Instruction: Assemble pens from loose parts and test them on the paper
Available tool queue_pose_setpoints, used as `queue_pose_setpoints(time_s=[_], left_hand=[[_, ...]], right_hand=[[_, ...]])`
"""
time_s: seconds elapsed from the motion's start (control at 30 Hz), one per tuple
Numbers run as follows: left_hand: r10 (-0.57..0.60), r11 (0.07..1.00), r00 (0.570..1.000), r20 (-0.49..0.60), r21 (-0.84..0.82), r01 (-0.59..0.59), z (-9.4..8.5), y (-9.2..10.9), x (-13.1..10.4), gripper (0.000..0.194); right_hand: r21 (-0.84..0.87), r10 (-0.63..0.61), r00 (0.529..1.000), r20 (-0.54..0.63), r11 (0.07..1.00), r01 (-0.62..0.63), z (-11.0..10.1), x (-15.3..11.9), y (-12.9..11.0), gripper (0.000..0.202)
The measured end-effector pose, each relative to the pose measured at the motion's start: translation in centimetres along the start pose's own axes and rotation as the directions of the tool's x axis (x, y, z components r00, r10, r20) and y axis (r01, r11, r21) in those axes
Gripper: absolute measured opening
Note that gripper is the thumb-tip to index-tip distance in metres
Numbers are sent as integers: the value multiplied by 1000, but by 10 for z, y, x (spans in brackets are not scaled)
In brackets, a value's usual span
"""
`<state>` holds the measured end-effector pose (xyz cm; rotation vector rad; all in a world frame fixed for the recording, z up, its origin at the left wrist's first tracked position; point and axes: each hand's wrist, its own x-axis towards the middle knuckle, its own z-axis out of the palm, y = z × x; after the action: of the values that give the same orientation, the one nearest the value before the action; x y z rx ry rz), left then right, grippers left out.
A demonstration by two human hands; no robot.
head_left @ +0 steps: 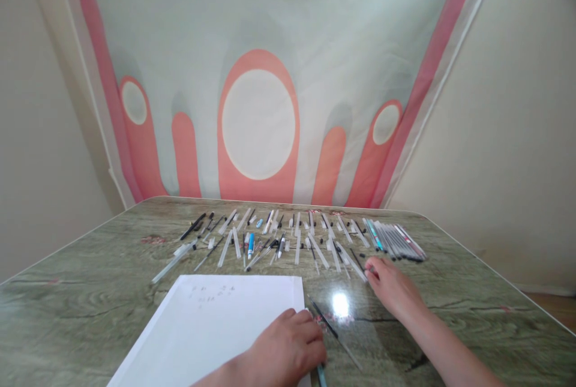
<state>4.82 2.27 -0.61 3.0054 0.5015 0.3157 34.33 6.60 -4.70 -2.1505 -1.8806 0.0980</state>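
Observation:
My left hand (288, 348) rests with curled fingers on the right edge of a white paper sheet (216, 327); a teal pen (321, 376) shows just below its fingers, and what it holds is hidden. Just right of it lies a thin dark refill (324, 316) on the table. My right hand (389, 282) is at the right end of the scattered pen parts, its fingertips pinched beside a clear pen barrel (353, 262); anything between them is too small to name. Faint handwriting marks the upper part of the sheet.
Two rows of pen barrels, caps and refills, with a blue marker (251, 245), spread across the table (81, 291). A tight row of pens (396, 240) lies at the right. A patterned pink and grey sheet (258, 3) hangs behind.

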Motion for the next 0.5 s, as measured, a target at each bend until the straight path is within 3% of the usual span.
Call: queue_pose_setpoints(time_s=[0.33, 0.5], left_hand=[[35, 999, 999, -7, -10, -35, -6, -2, 1, 6], [45, 999, 999, -7, 24, -45, -4, 0, 3, 6]], right_hand=[[25, 57, 998, -1, 998, -57, -1, 4, 9, 10], [76, 39, 999, 6, 996, -40, -19, -3, -5, 13]])
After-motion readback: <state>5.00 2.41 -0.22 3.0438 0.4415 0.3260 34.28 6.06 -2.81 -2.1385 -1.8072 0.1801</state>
